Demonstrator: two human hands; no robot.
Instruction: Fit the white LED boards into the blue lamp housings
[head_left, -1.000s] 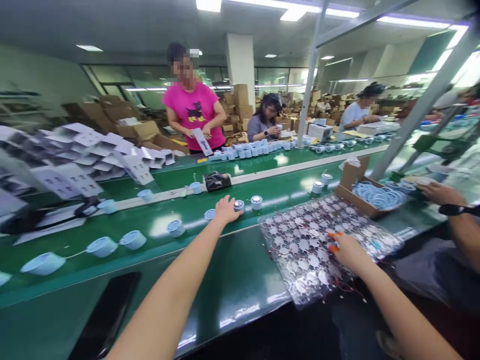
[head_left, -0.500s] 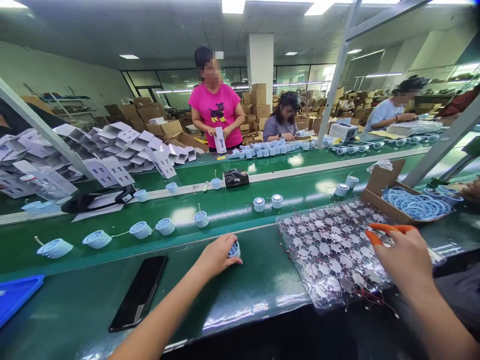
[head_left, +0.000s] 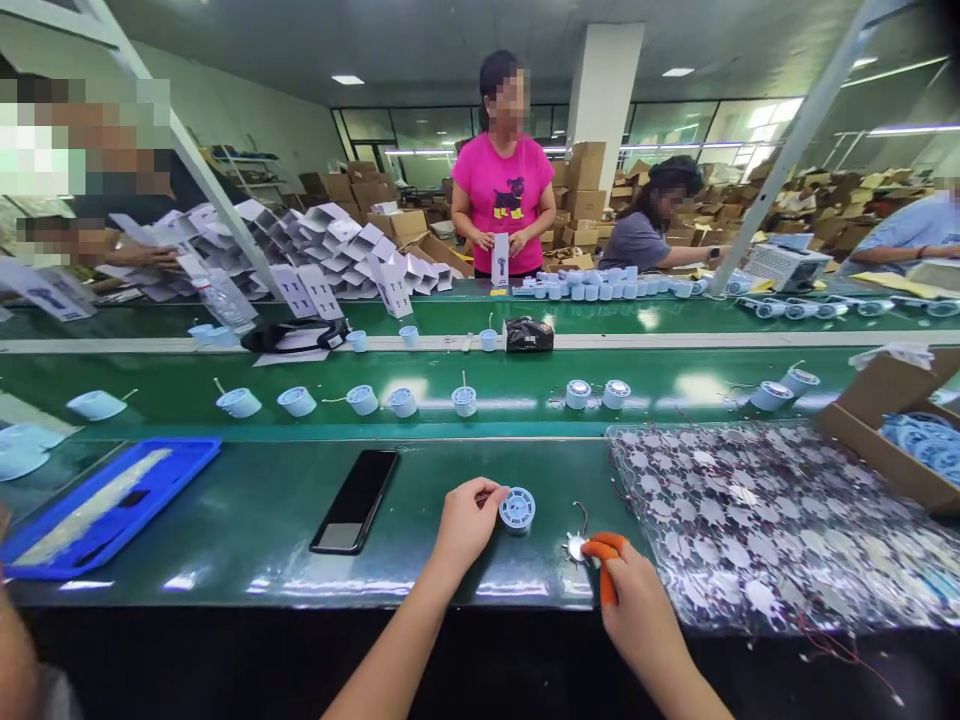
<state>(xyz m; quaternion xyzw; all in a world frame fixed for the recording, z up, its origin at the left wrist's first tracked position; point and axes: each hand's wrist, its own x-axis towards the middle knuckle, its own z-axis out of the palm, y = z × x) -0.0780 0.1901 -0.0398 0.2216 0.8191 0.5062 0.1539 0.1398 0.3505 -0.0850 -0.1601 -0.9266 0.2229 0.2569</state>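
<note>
My left hand [head_left: 466, 528] is closed, its thumb and forefinger at the left edge of a light-blue round plastic housing [head_left: 517, 511]. The housing's slotted face is turned up toward me on the green bench. Something thin and dark shows between those fingers, too small to name. My right hand [head_left: 637, 590] wears orange finger cots and pinches a small silvery-white disc [head_left: 576, 547] with notched edges and a thin wire lead. It holds the disc just right of the housing, low over the bench. A clear plastic tray [head_left: 720, 520] of similar discs with red and black wires lies to the right.
A black phone [head_left: 355, 502] and a blue tray [head_left: 180, 465] lie to the left. Beyond the bench, several blue housings [head_left: 362, 400] stand on the green belt [head_left: 517, 375]. A cardboard box [head_left: 862, 430] holds blue rings at right. Several people work across the line.
My right hand has come left from the disc tray, now with a disc. My left hand has shifted to the housing's left edge, uncovering its face. The view has turned left.
</note>
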